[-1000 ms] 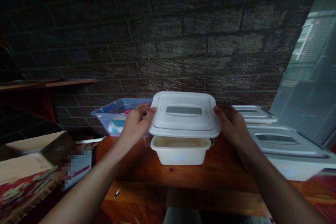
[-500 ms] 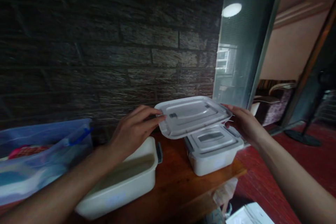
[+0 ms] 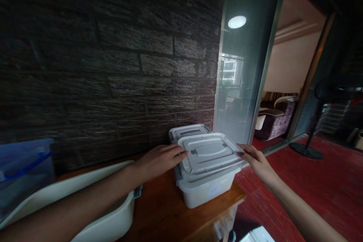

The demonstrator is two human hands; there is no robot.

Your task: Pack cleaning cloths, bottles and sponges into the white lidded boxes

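A white plastic lid (image 3: 211, 151) lies upside down on top of a closed white storage box (image 3: 205, 187) at the right end of a wooden table (image 3: 159, 215). My left hand (image 3: 161, 159) grips the lid's left edge with its fingers curled on the rim. My right hand (image 3: 253, 159) holds the lid's right edge. Behind this box the lid of another closed white box (image 3: 187, 131) shows. The open white box (image 3: 113, 221), without a lid, sits at the lower left under my left forearm.
A blue translucent bin (image 3: 22, 166) stands at the far left. A dark brick wall (image 3: 113, 64) runs behind the table. To the right are a frosted glass panel (image 3: 244, 83), a red floor (image 3: 312, 189), a fan stand (image 3: 307, 150) and a sofa (image 3: 276, 115).
The lid was lifted off the open white box, carried to the right and set down on the closed box. The view swung right with it.
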